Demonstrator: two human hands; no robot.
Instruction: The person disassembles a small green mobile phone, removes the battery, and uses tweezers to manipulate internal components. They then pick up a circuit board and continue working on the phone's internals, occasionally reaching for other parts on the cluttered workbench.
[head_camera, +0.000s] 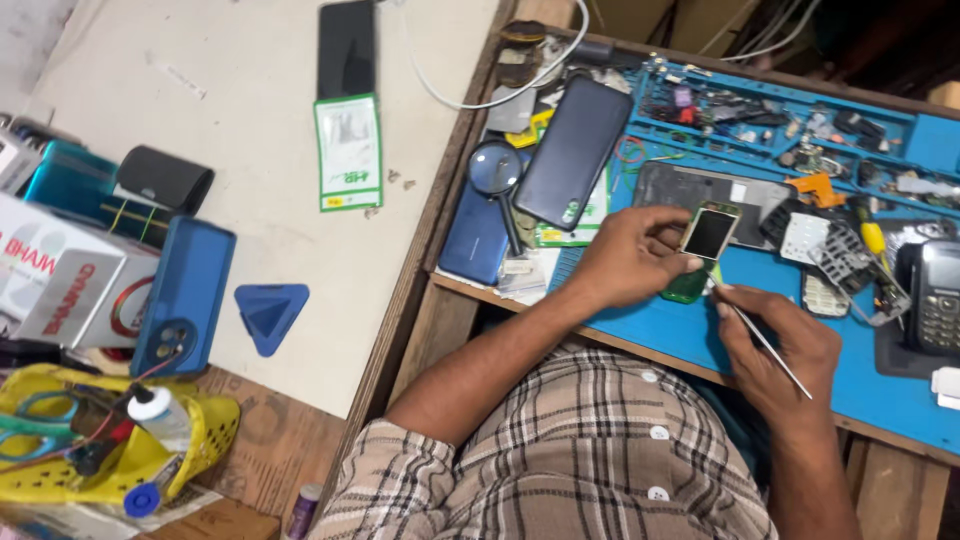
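Evidently the small screen module sits pinched in the left hand.

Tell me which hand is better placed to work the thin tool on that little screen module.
Right. The right hand grips the thin metal tool, its tip by the small screen module. The left hand is occupied pinching that module above the blue mat.

You are looking down on a wooden workbench with worn, bare boards along its near edge. A bright blue work mat covers its right part, with moulded compartments along the far side. To your left, a pale off-white sheet lies across a lower surface. Beyond the mat's far edge the room falls into dark shadow. Light falls evenly and softly, casting only faint shadows.
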